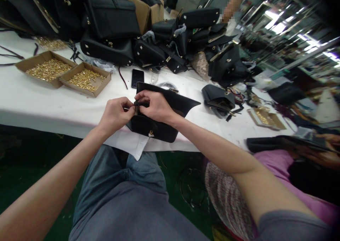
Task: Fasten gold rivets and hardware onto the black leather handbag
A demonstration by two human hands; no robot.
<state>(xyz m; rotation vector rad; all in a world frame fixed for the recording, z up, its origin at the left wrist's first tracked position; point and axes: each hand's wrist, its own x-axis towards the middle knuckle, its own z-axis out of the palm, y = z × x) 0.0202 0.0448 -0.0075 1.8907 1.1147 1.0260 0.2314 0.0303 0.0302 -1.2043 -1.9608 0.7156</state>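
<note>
Both the left hand [114,114] and right hand [155,106] pinch a small strap [138,104] on the black bag [159,127], which may slide off the tabletop [39,99] edge if pulled.

No text, label, brand, number or sign can be read anywhere in the view. The black bags, the cardboard boxes of gold fittings and the dark phone on the white bench show no legible lettering, and the far background is too blurred to tell.
</note>
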